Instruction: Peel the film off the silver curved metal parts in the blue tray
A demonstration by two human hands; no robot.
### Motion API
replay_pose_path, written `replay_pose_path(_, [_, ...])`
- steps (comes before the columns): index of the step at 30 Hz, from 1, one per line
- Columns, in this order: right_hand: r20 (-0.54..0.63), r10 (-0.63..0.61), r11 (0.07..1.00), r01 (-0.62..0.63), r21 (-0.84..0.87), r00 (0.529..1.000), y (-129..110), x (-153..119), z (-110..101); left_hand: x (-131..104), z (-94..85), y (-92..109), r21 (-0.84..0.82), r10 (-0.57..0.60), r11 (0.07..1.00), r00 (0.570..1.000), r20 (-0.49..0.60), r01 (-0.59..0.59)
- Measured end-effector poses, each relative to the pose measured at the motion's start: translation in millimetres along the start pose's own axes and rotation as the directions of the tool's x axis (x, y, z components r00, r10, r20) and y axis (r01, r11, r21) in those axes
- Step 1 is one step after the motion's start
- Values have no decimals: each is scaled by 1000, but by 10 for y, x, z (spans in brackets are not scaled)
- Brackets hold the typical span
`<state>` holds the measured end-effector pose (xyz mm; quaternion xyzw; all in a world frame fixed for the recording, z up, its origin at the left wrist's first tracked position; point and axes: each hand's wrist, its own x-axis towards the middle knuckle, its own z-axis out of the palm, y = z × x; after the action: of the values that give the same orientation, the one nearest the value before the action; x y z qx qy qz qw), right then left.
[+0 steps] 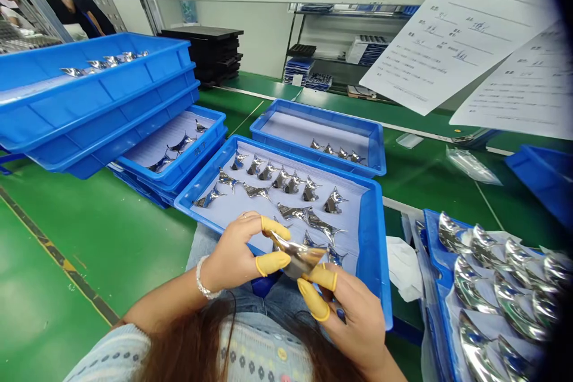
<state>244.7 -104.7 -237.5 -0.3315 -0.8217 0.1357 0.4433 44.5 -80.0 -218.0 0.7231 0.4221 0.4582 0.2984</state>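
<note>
The shallow blue plastic tray [376, 239] before me holds rows of small shiny curved metal pieces [281, 177]; beyond it a blue bin [317, 136] has four more, left of it stacked blue bins [179, 149] hold others, and right of it a blue rack [436, 239] carries larger ones, past a crumpled white cloth [404, 268]. Over its near edge, my left hand [237, 253] and right hand [344, 310], fingertips yellow-covered, pinch a mirror-bright pointed metal piece [298, 256], its long axis slanting down rightward.
</note>
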Motion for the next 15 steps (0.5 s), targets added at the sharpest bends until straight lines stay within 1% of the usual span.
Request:
replay_pose_path(2, [-19,-43,998,43,-43,999,-9,20,18,12,9,22,12,-57,998,998,-35,57])
replay_pose_path(4, [-35,-64,996,62,-70,997,-7,24,39,18,19,34,24,-117,993,992,-48,119])
replay_pose_path(5, [-40,-61,996,58,-73,997,-1,21,47,17,23,33,9,-145,989,988,-45,146])
replay_pose_path(7, [-45,-17,999,16,-42,999,12,4,54,10,27,11,-91,-201,976,979,-22,198])
replay_pose_path(10, [-36,98,993,-96,71,994,32,-32,42,-4,22,-61,-277,-257,928,966,10,249])
replay_pose_path(12, [-21,207,967,-202,157,978,50,-54,30,-6,18,-116,-320,-244,915,969,48,246])
replay_pose_path(14, [6,345,908,-336,250,939,78,-71,33,-1,20,-161,-302,-174,928,970,171,220])
replay_pose_path(15, [18,416,864,-401,304,909,98,-75,42,4,26,-177,-285,-140,935,959,248,210])
